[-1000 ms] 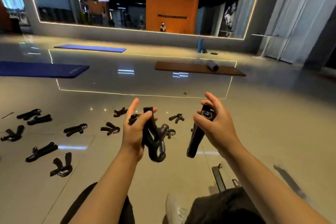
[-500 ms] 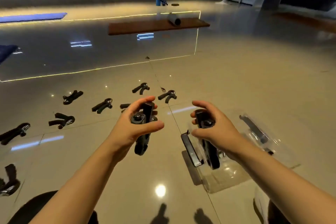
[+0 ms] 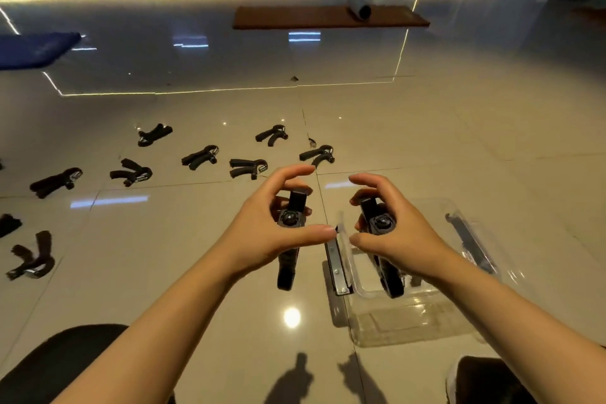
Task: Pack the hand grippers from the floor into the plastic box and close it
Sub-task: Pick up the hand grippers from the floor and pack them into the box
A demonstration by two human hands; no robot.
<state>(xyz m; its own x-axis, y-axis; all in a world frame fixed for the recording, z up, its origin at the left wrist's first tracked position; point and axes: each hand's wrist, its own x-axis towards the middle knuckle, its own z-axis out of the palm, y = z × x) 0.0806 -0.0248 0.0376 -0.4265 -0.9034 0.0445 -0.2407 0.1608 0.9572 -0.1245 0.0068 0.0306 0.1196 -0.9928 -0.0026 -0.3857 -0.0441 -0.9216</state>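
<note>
left hand (image 3: 269, 233) curled round black hand gripper (image 3: 290, 233) | right hand (image 3: 390, 233) curled round second hand gripper (image 3: 382, 239) | clear plastic box (image 3: 410, 308) beneath right fingers

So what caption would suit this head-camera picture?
Each hand holds a hand gripper by the clear plastic box; more lie on the floor.

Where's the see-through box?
In the head view the plastic box sits on the floor at lower right, under the right hand, which holds a gripper over it.
</note>
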